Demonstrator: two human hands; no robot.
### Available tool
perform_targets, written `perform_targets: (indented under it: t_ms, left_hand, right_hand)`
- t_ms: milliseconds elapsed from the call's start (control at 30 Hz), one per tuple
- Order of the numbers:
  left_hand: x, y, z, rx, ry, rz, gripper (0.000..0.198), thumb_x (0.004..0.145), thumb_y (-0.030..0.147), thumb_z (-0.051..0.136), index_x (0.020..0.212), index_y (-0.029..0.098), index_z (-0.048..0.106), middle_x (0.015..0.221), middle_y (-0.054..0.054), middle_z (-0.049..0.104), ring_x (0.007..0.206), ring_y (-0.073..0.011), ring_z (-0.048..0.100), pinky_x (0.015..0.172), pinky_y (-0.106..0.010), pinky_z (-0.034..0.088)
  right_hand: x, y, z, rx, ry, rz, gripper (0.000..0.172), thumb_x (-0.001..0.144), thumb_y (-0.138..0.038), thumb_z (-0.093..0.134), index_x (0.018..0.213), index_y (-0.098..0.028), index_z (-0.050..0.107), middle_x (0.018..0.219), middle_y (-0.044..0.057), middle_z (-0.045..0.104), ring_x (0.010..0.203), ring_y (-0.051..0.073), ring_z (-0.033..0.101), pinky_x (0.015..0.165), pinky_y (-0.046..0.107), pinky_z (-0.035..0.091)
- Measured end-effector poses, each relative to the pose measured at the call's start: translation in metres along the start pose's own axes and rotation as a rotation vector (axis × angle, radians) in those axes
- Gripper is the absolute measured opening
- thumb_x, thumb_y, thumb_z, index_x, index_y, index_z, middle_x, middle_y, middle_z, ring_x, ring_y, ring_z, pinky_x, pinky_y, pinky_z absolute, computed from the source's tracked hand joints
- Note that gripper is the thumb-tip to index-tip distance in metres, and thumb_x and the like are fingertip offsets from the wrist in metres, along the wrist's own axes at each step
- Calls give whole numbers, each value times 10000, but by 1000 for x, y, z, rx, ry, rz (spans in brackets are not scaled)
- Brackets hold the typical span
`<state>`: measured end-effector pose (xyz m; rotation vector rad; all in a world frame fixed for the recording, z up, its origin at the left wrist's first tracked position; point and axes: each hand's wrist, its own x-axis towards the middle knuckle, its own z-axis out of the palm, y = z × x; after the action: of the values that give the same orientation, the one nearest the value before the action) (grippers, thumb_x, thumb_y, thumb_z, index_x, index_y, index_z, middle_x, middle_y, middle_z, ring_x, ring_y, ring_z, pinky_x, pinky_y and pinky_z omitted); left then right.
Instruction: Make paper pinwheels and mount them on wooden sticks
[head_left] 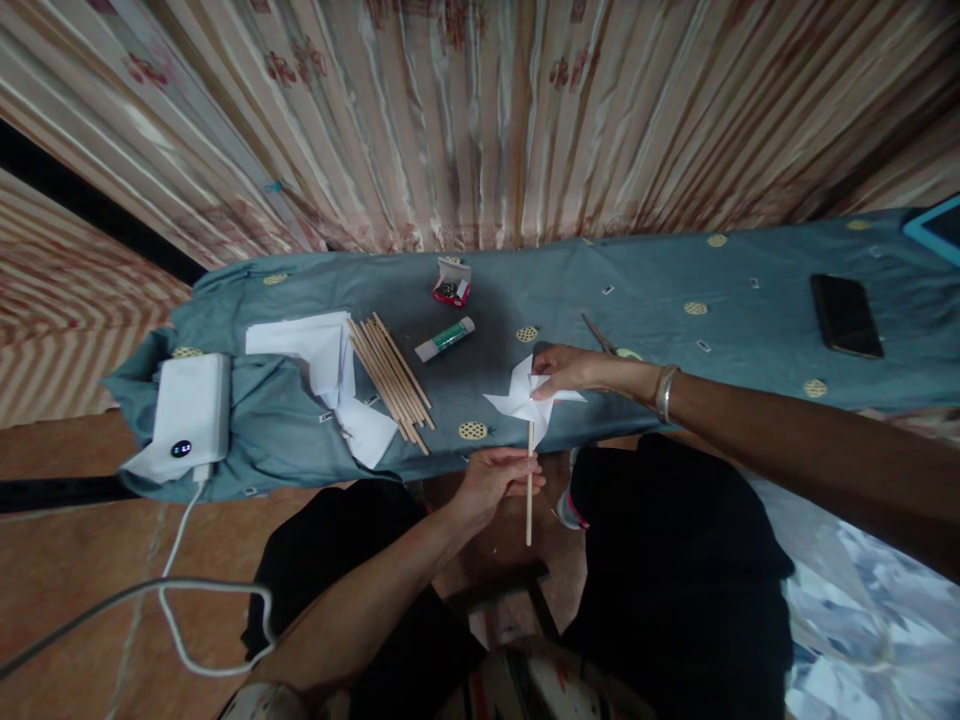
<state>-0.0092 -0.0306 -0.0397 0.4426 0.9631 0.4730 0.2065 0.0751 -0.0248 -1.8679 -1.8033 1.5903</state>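
A white paper pinwheel [521, 402] sits at the top of a thin wooden stick [529, 520], over the front edge of the cloth-covered table. My left hand [499, 478] is closed round the stick below the blades. At the pinwheel's upper right, my right hand [561, 370] grips the paper between thumb and fingers near its middle. Scissors [600, 335] lie just behind my right hand, partly covered by it. Farther back are a glue stick [445, 340] and an open small red box [451, 284] of dark little pieces, too small to tell.
Left of the glue stick lie several wooden sticks [390, 380] and folded white paper [322, 350]. A white power bank [191, 410] with a cable [180, 550] rests at the table's left end. A phone [847, 315] and a blue-edged object [934, 232] are at the right. Curtains [480, 130] hang behind.
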Motion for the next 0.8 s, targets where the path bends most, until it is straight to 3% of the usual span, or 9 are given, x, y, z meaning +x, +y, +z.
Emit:
perform_targets:
  t_ms: [233, 500, 800]
  left_hand:
    - [3, -2, 1, -4, -16, -1, 301, 569, 226, 902, 767, 75, 734, 686, -66, 720, 583, -158, 688, 628, -282, 567]
    - [7, -6, 3, -9, -16, -23, 281, 587, 220, 898, 763, 77, 732, 693, -75, 723, 591, -163, 689, 656, -308, 574]
    - [4, -6, 3, -24, -3, -1, 336, 525, 243, 919, 755, 83, 733, 677, -65, 720, 573, -159, 682, 617, -284, 562]
  right_hand:
    - [1, -4, 0, -25, 21, 28, 338, 516, -359, 793, 768, -167, 674, 693, 10, 659, 631, 168, 592, 551, 272, 445]
    - [-3, -14, 1, 15, 16, 59, 313, 501, -339, 812, 732, -171, 683, 692, 46, 677, 671, 212, 625, 573, 299, 476]
    - [-9, -21, 0, 91, -3, 74, 278, 474, -300, 783, 682, -161, 661, 662, 17, 648, 592, 156, 565, 534, 267, 433]
